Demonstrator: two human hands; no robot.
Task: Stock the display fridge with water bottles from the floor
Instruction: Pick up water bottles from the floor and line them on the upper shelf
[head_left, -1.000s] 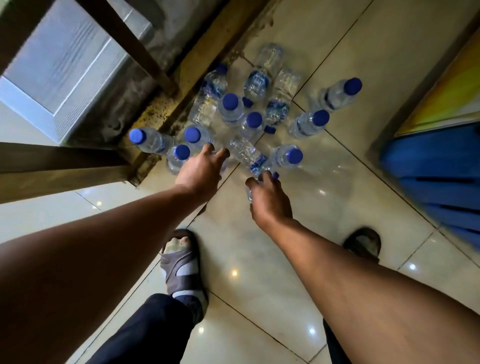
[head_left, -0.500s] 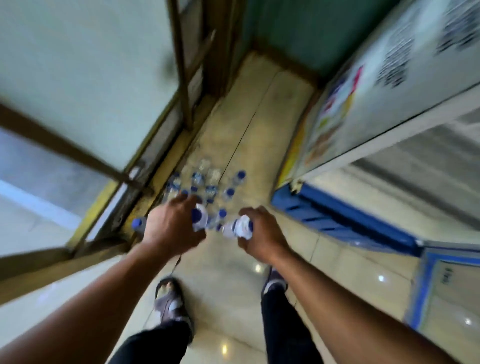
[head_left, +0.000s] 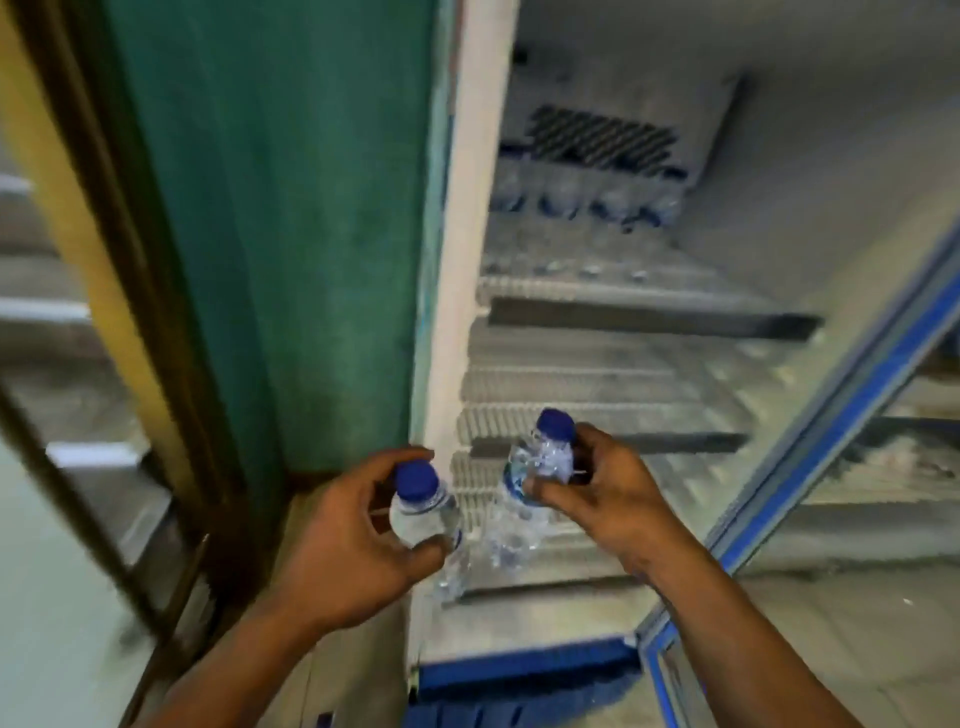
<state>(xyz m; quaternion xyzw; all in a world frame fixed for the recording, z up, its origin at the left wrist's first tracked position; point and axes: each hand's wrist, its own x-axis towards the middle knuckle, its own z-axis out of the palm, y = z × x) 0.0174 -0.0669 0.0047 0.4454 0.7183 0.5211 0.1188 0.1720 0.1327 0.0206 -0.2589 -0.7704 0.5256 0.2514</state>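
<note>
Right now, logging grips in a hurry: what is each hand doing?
Left hand: grips a water bottle just below its blue cap.
Right hand: grips a second water bottle.

No text readable — bottle labels (head_left: 513, 483) perhaps printed, too blurred.

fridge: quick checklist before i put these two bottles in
1. Left hand grips the left bottle, blue cap on: ok.
2. Right hand grips the right bottle, blue cap on: ok.
3. Fridge door swung open, clear of both hands: ok.
4. Room on the upper shelf: the stocked bottles stand at the back, the front strip is bare: ok.
5. Lower shelves free: ok.
6. Shelves seated firmly: cannot tell, the picture is blurred.
</note>
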